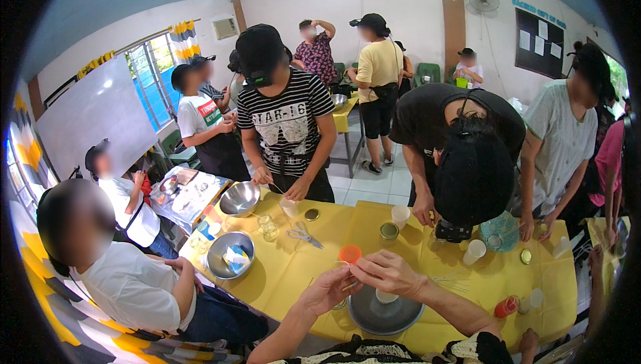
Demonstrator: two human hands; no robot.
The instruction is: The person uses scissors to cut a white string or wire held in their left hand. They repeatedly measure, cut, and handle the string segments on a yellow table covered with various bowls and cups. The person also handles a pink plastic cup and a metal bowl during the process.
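My left hand (328, 291) and my right hand (388, 273) meet above the near side of the table, fingers bent and pinched together. What lies between the fingertips is too small to make out. Just beyond them shows a round orange cup-like thing (349, 253); whether my fingers touch it I cannot tell. Below my right hand is a wide grey pan (387, 324), with a white cup (386, 296) in it, partly hidden by that hand. Scissors (304, 234) lie farther off to the left.
A yellow-covered table (320, 220) holds metal bowls (230, 255) at left, a glass jar (268, 228), white cups (475, 250), a red-filled jar (506, 306) and thin sticks (451, 281). Across it a person in a striped shirt (287, 123) and one in black (461, 123) work; another person (127, 284) stands left.
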